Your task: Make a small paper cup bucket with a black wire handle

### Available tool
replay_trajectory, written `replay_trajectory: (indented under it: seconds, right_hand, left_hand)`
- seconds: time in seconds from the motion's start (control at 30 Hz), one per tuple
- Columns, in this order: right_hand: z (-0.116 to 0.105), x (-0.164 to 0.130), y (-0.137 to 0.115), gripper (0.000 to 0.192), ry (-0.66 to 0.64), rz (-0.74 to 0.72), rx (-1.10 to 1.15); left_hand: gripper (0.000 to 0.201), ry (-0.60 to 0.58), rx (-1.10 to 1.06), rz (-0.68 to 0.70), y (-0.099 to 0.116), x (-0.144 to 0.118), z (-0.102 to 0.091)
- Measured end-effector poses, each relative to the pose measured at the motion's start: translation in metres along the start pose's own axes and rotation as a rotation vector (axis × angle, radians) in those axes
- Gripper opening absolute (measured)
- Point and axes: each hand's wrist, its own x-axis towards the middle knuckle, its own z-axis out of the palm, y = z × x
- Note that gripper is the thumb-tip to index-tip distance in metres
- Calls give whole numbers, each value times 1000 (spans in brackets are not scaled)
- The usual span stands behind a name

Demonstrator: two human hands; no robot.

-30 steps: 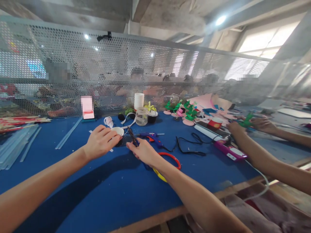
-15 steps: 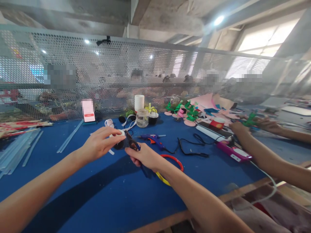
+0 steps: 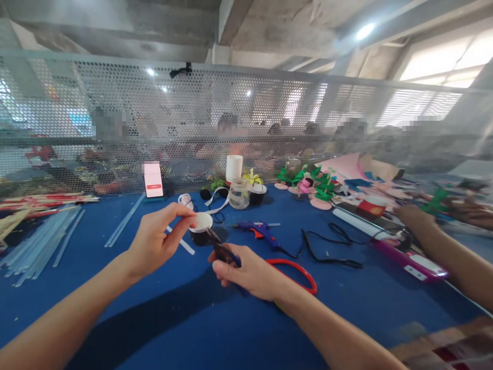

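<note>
My left hand point(image 3: 164, 231) is closed in a pinch, with its fingertips at the left edge of a black cup point(image 3: 201, 238) with a round white top point(image 3: 202, 221). Whatever lies between those fingertips is too small to make out. In my right hand point(image 3: 242, 270) is a pair of dark pliers point(image 3: 223, 252) with blue on the handle, its tips pointing at the cup's right side. A white ribbon strip point(image 3: 185, 245) lies beside the cup. Under my right forearm, a red and yellow ring-shaped thing point(image 3: 304, 272) is partly hidden.
Behind the hands are a blue glue gun point(image 3: 262, 231) with a black cord, a glass jar point(image 3: 239, 194) and another black cup point(image 3: 258, 194). Glue sticks point(image 3: 42, 246) lie left, near a phone point(image 3: 153, 180). At right, a co-worker's arm point(image 3: 450, 257) reaches past a purple power strip point(image 3: 416, 262).
My left fingers have drawn off the white top into a pinch at its left edge. The pliers have dropped back to the right of the cup. The view has swung left.
</note>
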Motion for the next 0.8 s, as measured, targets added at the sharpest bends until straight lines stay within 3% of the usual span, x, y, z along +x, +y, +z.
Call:
replay_trajectory:
  seconds: [0.17,0.33,0.8]
  right_hand:
    - [1,0,1,33,257,-96,-243]
    - [0,4,8,35,301,-109,-304]
    - [-2,8,14,36,309,-34,-345]
  left_hand:
    - [12,-302,-482,-479,7,-2,1]
    - [13,-510,-734,-698,-1,-5,15]
    - [11,-516,-1006,-876,-9,-11,26]
